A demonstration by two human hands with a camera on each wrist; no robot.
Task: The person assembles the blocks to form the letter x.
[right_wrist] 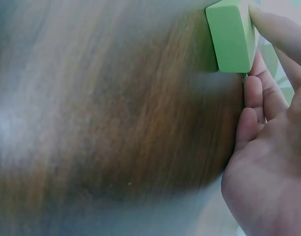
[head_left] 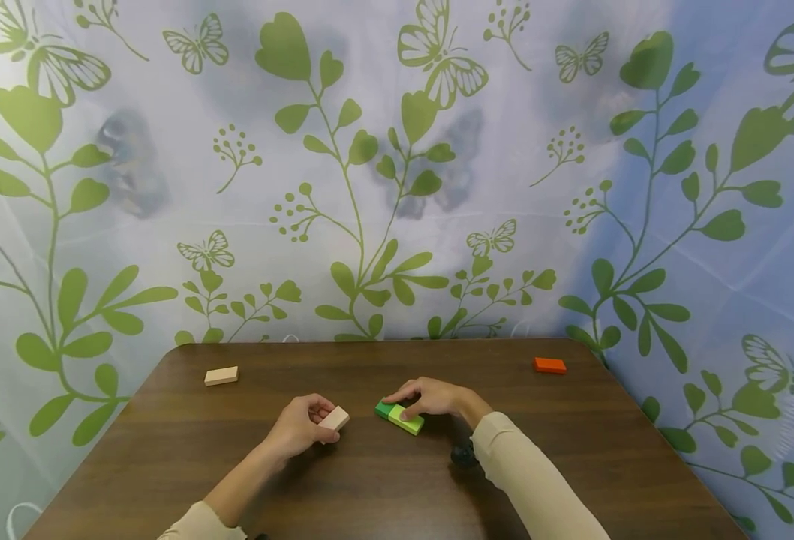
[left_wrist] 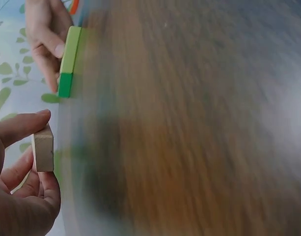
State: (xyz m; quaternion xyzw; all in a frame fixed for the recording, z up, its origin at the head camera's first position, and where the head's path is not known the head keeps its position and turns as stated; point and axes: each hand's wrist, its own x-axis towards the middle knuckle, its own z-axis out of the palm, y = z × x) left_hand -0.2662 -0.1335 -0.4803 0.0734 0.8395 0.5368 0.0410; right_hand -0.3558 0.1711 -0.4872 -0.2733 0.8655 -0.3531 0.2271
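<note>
My left hand (head_left: 297,429) grips a pale wooden block (head_left: 334,420) between thumb and fingers, above the table. In the left wrist view the block (left_wrist: 43,151) shows its narrow end. To the right, a dark green block (head_left: 385,408) and a light green block (head_left: 406,419) lie end to end on the table, touching. My right hand (head_left: 435,397) holds this pair, its thumb at the light green block and its index finger reaching toward the dark green one. In the right wrist view, the end of the light green block (right_wrist: 232,38) shows beside the thumb; the dark green one is hidden there.
Another pale wooden block (head_left: 222,376) lies at the far left of the brown table (head_left: 370,495). A red-orange block (head_left: 549,365) lies at the far right. Behind the table hangs a cloth (head_left: 383,225) with green leaves and butterflies. A small black object (head_left: 463,456) shows under the right wrist.
</note>
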